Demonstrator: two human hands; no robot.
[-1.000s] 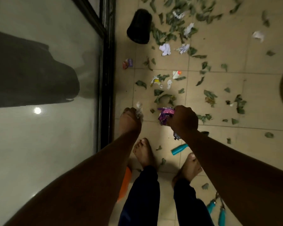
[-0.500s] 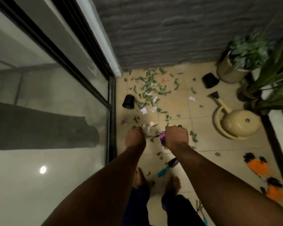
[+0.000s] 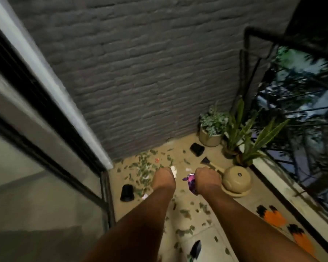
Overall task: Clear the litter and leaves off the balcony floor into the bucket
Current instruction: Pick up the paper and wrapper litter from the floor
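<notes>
Both fists full, bucket nowhere ahead of my hands

Head view: my left hand (image 3: 164, 179) is gripping white paper scraps (image 3: 173, 170), my right hand (image 3: 208, 176) is clutching a purple wrapper (image 3: 191, 183) hanging long-axis down; leaves (image 3: 144, 168) are lying beyond and left, so I'm guessing the bucket is sitting behind me

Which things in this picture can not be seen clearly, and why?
- Bucket: none shows in the head view.
- Left hand: its fingers are behind its back; only a white scrap pokes out.
- Right hand: covers part of the purple wrapper.
- Leaves: blurred, uncountable.
</notes>
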